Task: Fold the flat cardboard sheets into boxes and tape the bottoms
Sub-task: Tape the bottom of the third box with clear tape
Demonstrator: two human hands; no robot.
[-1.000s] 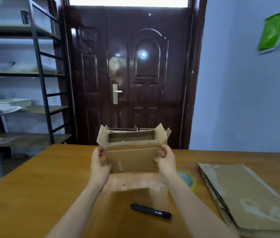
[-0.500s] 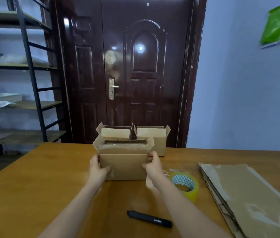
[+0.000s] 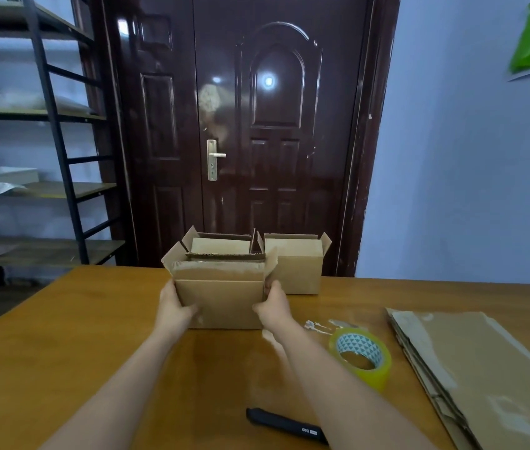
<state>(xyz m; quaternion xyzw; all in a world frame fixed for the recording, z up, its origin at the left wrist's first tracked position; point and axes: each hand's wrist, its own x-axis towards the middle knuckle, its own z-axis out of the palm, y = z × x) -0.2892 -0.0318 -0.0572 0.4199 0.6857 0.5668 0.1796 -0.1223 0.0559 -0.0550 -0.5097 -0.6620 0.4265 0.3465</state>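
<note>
On the brown wooden tabletop (image 3: 62, 345), toward its far middle, stands an open-topped brown cardboard box (image 3: 221, 297) with its upper flaps splayed outward. The left hand (image 3: 172, 308) grips the box's left wall, thumb curled onto the near face; the right hand (image 3: 273, 306) grips the right wall in the same way, fingers wrapped round the corner edge. The box's bottom edge meets the tabletop. Just behind it, at the far edge, stand two more folded cardboard boxes: one (image 3: 221, 243) mostly hidden behind the held box, the other (image 3: 296, 264) to its right, touching or nearly touching its neighbour. Near right of the right hand lies a roll of yellowish clear packing tape (image 3: 362, 357), flat on its side, with a crumpled scrap of clear tape (image 3: 318, 326) just beyond it. A stack of flat brown cardboard sheets (image 3: 484, 378) occupies the right side and runs out of view at the near right. A black marker-like pen (image 3: 286, 425) lies near the front edge between the forearms. Open tabletop extends to the left of the held box and in front of it. Beyond stand a dark brown panelled door (image 3: 257, 125) and a black metal shelving unit (image 3: 46, 125).
</note>
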